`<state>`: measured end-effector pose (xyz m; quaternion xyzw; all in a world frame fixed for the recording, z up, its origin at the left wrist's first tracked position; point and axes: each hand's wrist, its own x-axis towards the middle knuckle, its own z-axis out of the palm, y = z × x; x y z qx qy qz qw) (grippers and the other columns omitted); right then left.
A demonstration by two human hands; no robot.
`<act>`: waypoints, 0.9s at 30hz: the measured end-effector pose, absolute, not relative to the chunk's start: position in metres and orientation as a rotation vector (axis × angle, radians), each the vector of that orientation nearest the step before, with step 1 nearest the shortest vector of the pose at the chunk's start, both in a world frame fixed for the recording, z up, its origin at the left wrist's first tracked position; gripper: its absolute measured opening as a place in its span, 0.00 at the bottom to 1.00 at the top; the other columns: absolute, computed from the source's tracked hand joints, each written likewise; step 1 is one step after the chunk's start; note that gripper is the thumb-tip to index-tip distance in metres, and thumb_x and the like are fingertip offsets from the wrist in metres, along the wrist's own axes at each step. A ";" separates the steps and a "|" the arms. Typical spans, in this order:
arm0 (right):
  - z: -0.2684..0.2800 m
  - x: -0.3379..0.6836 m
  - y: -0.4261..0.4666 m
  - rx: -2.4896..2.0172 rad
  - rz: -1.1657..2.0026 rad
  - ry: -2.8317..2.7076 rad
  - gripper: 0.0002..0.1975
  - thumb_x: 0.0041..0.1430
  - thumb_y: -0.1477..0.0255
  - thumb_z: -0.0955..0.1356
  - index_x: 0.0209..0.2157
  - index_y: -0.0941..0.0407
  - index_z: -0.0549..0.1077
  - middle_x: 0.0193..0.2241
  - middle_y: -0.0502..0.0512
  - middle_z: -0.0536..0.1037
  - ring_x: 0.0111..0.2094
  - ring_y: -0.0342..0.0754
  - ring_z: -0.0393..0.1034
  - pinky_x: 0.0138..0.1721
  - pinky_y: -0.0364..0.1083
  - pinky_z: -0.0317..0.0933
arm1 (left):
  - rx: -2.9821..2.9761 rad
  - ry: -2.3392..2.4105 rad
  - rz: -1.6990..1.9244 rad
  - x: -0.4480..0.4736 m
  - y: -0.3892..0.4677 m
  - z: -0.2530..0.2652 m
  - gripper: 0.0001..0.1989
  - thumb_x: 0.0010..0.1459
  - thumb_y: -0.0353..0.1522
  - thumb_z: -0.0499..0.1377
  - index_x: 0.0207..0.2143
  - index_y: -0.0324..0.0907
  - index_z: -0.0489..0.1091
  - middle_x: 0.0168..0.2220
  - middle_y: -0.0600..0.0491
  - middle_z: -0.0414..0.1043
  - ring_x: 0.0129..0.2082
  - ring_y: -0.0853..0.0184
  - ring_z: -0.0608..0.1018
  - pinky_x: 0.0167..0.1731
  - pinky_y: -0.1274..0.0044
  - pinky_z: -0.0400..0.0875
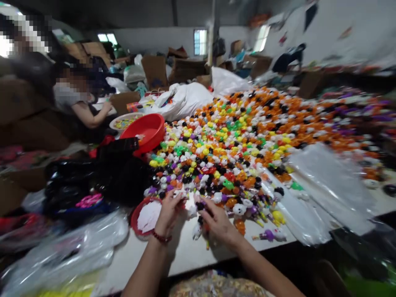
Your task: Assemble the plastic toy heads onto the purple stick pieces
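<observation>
My left hand (170,208), with a red bead bracelet on its wrist, is closed in a pinch at the near edge of a big heap of small plastic figures (213,148). What sits between those fingertips is too small to make out. Across a short gap, my right hand (215,216) has its fingers curled round a small black figure (201,205). Below it, a white figure (197,231) lies on the white table (182,258). A red bowl (135,218) of white powder stands just left of my left hand. To the right lies a purple and white figure (269,235).
Clear plastic bags (331,185) overlap the heap's right side; more plastic bags (74,247) lie at the left. A large red basin (148,132) leans behind black bags (95,177). A co-worker (89,111) sits at the back left near a tray (125,121) of small pieces.
</observation>
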<state>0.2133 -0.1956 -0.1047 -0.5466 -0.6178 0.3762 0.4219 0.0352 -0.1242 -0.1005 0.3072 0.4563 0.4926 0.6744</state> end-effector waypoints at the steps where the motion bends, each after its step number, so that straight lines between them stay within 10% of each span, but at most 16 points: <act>1: -0.103 0.213 -0.195 -1.382 0.919 -1.537 0.23 0.62 0.67 0.65 0.59 0.52 0.70 0.47 0.57 0.80 0.49 0.53 0.74 0.54 0.55 0.66 | 0.633 0.954 1.102 0.036 -0.132 -0.096 0.23 0.41 0.38 0.73 0.36 0.41 0.68 0.30 0.56 0.73 0.29 0.71 0.77 0.30 0.81 0.70; 14: -0.091 0.216 -0.199 -1.251 0.649 -1.828 0.22 0.68 0.69 0.61 0.61 0.50 0.69 0.54 0.59 0.76 0.54 0.52 0.72 0.56 0.54 0.66 | 0.592 0.743 1.012 0.044 -0.167 -0.092 0.22 0.45 0.38 0.73 0.37 0.40 0.68 0.30 0.57 0.72 0.28 0.75 0.74 0.35 0.81 0.70; 27: -0.090 0.220 -0.203 -1.349 0.742 -1.701 0.13 0.63 0.64 0.65 0.46 0.54 0.74 0.38 0.56 0.81 0.38 0.50 0.76 0.40 0.48 0.71 | 0.770 0.823 0.908 0.042 -0.175 -0.090 0.23 0.49 0.45 0.69 0.40 0.42 0.66 0.32 0.57 0.70 0.31 0.72 0.74 0.37 0.78 0.69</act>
